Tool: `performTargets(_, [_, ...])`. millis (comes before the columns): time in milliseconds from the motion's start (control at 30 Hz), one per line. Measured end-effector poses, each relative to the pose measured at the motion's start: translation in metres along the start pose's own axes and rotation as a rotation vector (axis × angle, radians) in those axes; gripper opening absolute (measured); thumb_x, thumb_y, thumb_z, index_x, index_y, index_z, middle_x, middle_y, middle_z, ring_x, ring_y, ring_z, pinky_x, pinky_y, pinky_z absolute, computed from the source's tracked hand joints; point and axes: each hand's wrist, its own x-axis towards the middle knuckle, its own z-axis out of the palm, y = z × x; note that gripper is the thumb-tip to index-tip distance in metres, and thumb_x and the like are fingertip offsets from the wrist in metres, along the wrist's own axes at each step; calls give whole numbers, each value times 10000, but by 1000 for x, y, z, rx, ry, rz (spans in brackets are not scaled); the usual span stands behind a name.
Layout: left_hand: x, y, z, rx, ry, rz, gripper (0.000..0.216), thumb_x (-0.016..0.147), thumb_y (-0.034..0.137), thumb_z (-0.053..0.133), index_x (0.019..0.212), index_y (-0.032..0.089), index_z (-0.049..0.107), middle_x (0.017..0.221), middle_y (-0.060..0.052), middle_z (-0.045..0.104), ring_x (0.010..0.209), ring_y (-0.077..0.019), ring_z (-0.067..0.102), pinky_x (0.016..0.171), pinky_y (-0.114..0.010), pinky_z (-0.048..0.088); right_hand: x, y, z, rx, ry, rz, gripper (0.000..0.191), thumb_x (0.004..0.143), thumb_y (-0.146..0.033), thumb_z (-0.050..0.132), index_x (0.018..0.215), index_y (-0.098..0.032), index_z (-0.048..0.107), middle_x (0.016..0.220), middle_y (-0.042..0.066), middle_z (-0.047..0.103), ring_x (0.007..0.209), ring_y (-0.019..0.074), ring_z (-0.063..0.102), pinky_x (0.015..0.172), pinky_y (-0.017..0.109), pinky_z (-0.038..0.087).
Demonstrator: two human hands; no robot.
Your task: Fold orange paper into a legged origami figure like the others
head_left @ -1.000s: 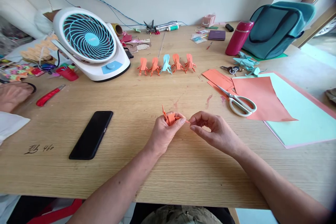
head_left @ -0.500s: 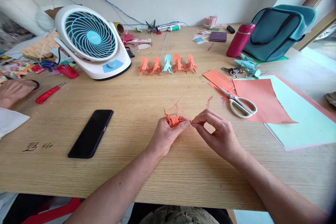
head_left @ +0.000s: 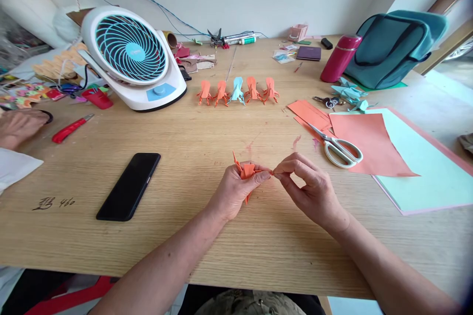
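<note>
My left hand point(head_left: 236, 188) is closed around an orange origami figure point(head_left: 247, 171), whose thin folded points stick out above and below the fingers. At its right end, my right hand point(head_left: 308, 187) pinches the tip of one narrow leg between thumb and forefinger. The two hands nearly meet over the middle of the table. Beyond them stands a row of several finished paper figures, orange ones point(head_left: 251, 89) with a light blue one point(head_left: 237, 90) in the centre. The palm side of my left hand hides part of the held figure.
White-handled scissors point(head_left: 342, 151) lie on orange paper point(head_left: 369, 140) at right, near pale green sheets point(head_left: 424, 177). A phone point(head_left: 129, 186), a red utility knife point(head_left: 72, 128) and a fan point(head_left: 133, 59) are at left. Another person's hand point(head_left: 22, 125) rests at the left edge.
The view has shifted slightly. Both hands keep their grip on the orange figure, and more of its lower point shows beneath my left hand.
</note>
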Motion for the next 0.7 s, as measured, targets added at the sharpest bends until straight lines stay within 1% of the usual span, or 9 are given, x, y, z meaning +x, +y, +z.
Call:
performTargets(133, [-2, 2, -1, 85, 8, 83, 246, 722, 403, 878, 790, 179, 802, 760, -23, 704, 710, -128, 575, 680, -251, 419, 0, 0, -1, 0, 21, -8, 174, 950, -38, 550, 963, -202, 606, 845, 28, 591, 740, 137, 573, 663, 288, 471])
performTargets(300, [-4, 4, 0, 196, 36, 185, 198, 740, 354, 868, 797, 181, 791, 797, -24, 724, 747, -142, 632, 693, -243, 468, 0, 0, -1, 31, 39, 6, 181, 946, -38, 563, 975, -209, 616, 841, 22, 602, 751, 140, 573, 668, 293, 473])
performTargets(533, [-5, 6, 2, 267, 33, 326, 46, 779, 203, 806, 784, 172, 772, 774, -17, 702, 729, -136, 657, 685, -234, 515, 1, -1, -2, 20, 39, -9, 167, 951, -50, 566, 964, -208, 617, 843, 27, 608, 749, 144, 589, 669, 300, 482])
performTargets(700, [-5, 5, 3, 295, 53, 396, 55, 779, 178, 810, 760, 170, 759, 757, -12, 690, 721, -123, 640, 686, -225, 510, -1, -1, -2, 23, 35, -8, 171, 949, -44, 569, 964, -205, 622, 849, 28, 608, 756, 138, 595, 675, 295, 487])
